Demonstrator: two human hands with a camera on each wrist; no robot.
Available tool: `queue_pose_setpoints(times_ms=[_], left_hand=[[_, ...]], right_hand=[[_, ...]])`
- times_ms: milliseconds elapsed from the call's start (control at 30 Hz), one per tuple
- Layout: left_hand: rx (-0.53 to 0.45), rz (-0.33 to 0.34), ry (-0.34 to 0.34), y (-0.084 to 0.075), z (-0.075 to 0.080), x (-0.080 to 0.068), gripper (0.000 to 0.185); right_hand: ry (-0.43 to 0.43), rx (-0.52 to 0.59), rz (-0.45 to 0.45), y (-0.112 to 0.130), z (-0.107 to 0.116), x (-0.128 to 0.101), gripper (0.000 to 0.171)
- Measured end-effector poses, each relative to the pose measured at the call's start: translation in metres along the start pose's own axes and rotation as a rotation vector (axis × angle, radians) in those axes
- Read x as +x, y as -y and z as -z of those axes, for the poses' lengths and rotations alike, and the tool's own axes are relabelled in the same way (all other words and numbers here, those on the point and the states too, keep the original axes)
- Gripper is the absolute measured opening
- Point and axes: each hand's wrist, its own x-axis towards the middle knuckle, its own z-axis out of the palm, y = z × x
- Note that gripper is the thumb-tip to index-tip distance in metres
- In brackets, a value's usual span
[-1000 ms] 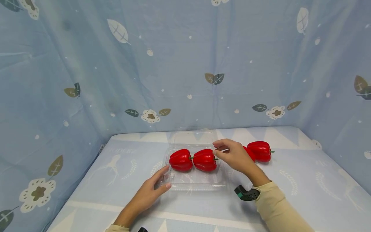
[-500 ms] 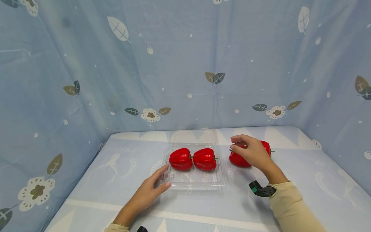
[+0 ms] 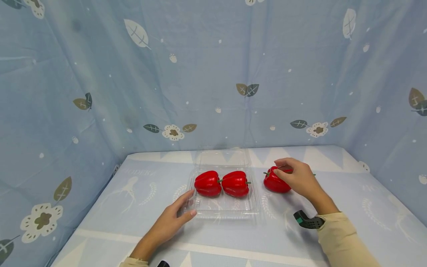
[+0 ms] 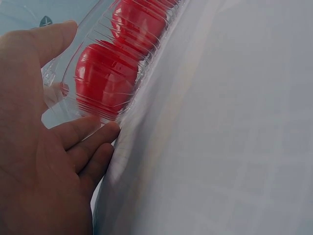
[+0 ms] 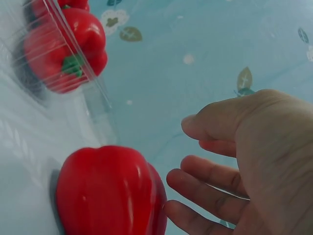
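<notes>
Two red bell peppers, a left one [image 3: 207,183] and a right one [image 3: 235,184], lie in a row in a clear plastic clamshell container [image 3: 227,204]. My left hand [image 3: 168,222] rests at the container's left side, fingers loosely extended; in the left wrist view the fingertips are against its wall. Outside, to the right, a loose red bell pepper [image 3: 275,182] lies on the table, its stem pointing left. Over it hovers my right hand [image 3: 297,178], fingers bent, thumb apart. The right wrist view has this pepper [image 5: 107,191] beside the fingertips. Another pepper behind the hand is mostly hidden.
The container's lid [image 3: 223,157] is folded back toward the rear of the table. A patterned cloth covers the table [image 3: 133,207]. Blue printed curtains [image 3: 213,74] rise behind it and on both sides.
My right hand has moved right, from beside the right pepper in the container to above the loose peppers. My left hand and the container have stayed in place.
</notes>
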Motion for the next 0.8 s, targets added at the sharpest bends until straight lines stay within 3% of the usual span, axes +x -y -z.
queue_pose_setpoints(times_ms=[467, 800], left_hand=[[-0.009, 0.004, 0.015, 0.000, -0.001, 0.000, 0.067], [-0.025, -0.047, 0.004, -0.001, 0.002, -0.001, 0.065]], right_hand=[[-0.003, -0.067, 0.063, -0.017, 0.008, -0.002, 0.040], [0.022, -0.161, 0.128, -0.022, 0.003, 0.000, 0.044]])
